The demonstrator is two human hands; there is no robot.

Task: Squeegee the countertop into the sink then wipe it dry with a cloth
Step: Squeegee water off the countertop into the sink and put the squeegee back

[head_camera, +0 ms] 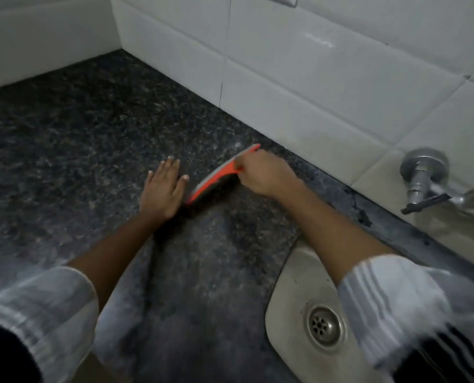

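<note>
An orange squeegee [213, 176] with a dark blade lies slanted on the dark speckled granite countertop [78, 139], its far tip close to the tiled wall. My right hand [263, 172] is closed around its handle from the right. My left hand [162, 189] rests flat on the counter with fingers spread, just left of the squeegee's near end, thumb almost touching it. The steel sink [294, 277] with its round drain [325, 324] sits at the lower right, partly hidden by my right forearm. No cloth is in view.
White wall tiles [299, 78] run along the back of the counter and meet in a corner at the upper left. A chrome tap [423, 178] sticks out of the wall above the sink at the right.
</note>
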